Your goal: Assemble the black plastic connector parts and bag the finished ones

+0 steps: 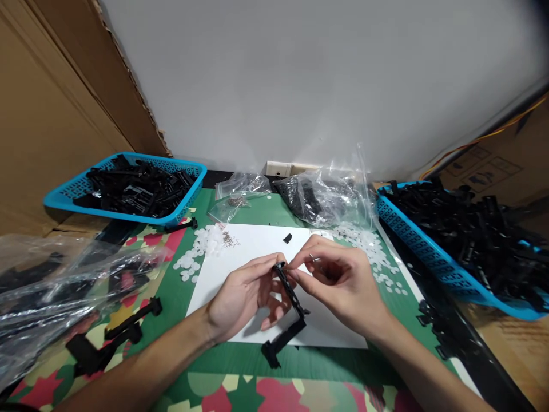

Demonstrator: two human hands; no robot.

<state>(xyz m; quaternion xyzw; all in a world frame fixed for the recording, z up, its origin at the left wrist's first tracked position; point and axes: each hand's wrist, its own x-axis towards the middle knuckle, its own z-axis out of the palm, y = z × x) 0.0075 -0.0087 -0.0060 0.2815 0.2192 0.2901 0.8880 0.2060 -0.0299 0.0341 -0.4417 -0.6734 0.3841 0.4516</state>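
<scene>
My left hand [240, 294] is closed on the upper end of a long, bent black plastic part [294, 300], whose lower arm juts toward me over the white sheet [343, 329]. At that upper end, the thumb and index finger of my right hand [338, 280] are pinched together, touching or nearly touching the part; what sits between those fingertips is too small to make out. A thin metallic glint [312, 258] shows by the curled fingers of the right hand. Beyond both hands, a small black piece [287, 238] lies on the white sheet.
White discs [189, 260] are scattered left and right of the sheet, near a little heap of fine coppery pieces [229, 239]. Blue baskets of black parts stand at left [184, 214] and right [433, 257]. Plastic bags [334, 197] lie behind; loose black parts [103, 349] rest left.
</scene>
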